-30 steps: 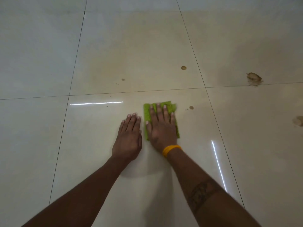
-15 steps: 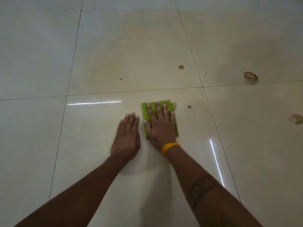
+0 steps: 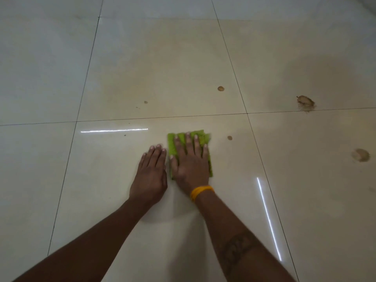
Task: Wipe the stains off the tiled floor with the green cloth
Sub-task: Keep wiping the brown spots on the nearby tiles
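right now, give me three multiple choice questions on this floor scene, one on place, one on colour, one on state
1. Where does the folded green cloth lie?
A. under the right hand
B. under the left hand
C. beside the large brown stain

2. What colour is the band on the right wrist?
A. blue
B. yellow-orange
C. black

3. How is the left hand?
A. fist clenched
B. gripping the cloth
C. flat on the glossy cream tiled floor

Answers: 1 A, green edges show around the right hand's fingers; 2 B, the band is plainly yellow-orange; 3 C, its fingers lie straight on bare tile beside the cloth.
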